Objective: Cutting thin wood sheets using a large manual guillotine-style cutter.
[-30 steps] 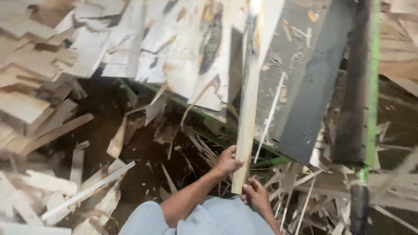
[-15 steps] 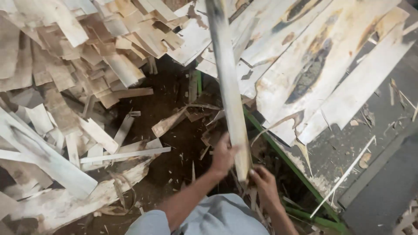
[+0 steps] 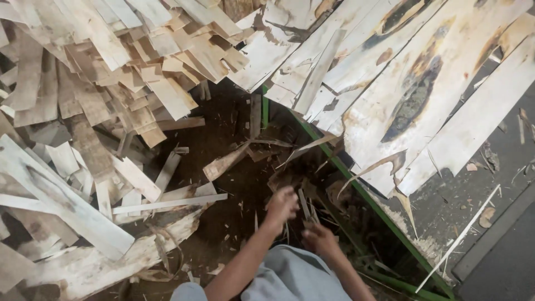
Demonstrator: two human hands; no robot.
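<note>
No package, label or sign shows anywhere around me, only bare wood and a painted metal edge. My left hand (image 3: 281, 205) is low in the middle of the view, forearm running up from the bottom edge, fingers curled into a loose fist over the dark scraps on the ground. It is blurred, so I cannot tell whether the fingers actually grip anything. My right hand (image 3: 319, 238) sits just beside it, lower and to the right, knuckles up, fingers bent down into the same litter; a thin wood sliver (image 3: 304, 205) stands between the two hands, and it seems to rise from my right fingers, though the blur keeps me from being sure. Both arms are bent in close to my body, above my grey-blue clothing (image 3: 295, 278).

To the right, wide pale veneer sheets (image 3: 423, 95) with dark brown stains lie fanned over a green metal frame (image 3: 356, 189) that runs diagonally down to the right. To the left, a heap of short pale wood offcuts (image 3: 111, 83) is piled up, with longer strips (image 3: 167, 203) lying flat near my left hand. The ground (image 3: 223, 161) between the piles is dark and strewn with bark and splinters.
</note>
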